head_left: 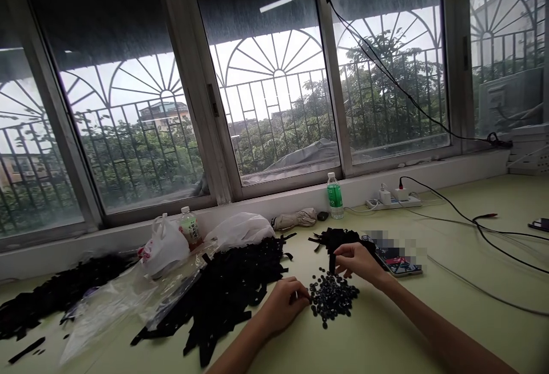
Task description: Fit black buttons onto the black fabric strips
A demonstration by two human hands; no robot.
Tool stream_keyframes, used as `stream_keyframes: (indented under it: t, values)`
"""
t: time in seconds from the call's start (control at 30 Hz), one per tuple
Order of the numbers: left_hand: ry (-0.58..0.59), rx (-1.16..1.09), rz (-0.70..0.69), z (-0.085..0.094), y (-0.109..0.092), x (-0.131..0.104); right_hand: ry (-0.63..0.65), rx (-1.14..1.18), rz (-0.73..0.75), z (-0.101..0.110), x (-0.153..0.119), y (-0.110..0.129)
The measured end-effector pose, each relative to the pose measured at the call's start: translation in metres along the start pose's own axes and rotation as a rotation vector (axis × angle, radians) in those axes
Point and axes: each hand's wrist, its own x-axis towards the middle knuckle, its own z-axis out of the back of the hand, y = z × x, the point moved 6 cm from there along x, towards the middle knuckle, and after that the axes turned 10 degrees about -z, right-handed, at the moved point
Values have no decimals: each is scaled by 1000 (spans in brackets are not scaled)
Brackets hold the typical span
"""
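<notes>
A loose heap of small dark round pieces that look like buttons (332, 297) lies on the table in front of me. At its left edge is my left hand (283, 304), thumb and fingers pinched together; whatever they hold is too small to make out. Above the heap's far side, my right hand (358, 262) pinches a short black fabric strip (332, 263), which hangs down from the fingertips. A big pile of black strips (231, 282) spreads to the left of my left hand. Just beyond my right hand lies a smaller bunch of black strips (343, 238).
A phone (401, 262) lies right of my right hand. Along the windowsill stand a green-labelled bottle (335, 195), a second bottle (190, 228), a white plastic bag (163, 242) and a power strip (394, 202). Black cables (467, 219) cross the table's right side.
</notes>
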Motion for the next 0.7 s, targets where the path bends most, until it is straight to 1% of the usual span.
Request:
stream_keyframes:
  t: [0.1, 0.2, 0.3, 0.4, 0.53, 0.7]
  values:
    - [-6, 6, -18, -1, -1, 1, 7, 163, 16, -9, -4, 5]
    - [-1, 5, -26, -1, -3, 0, 5, 296, 41, -11, -7, 6]
    - [1, 2, -36, -2, -4, 0, -40, 348, 70, -8, -6, 4]
    - [-1, 11, -46, -2, -6, -1, -104, 338, 82, -3, -4, 1]
    - [-8, 19, -48, -2, -7, 0, -139, 321, 9, -2, 2, -8]
    - [-38, 26, -67, -1, -12, 0, -101, 366, -101, -11, 5, -19]
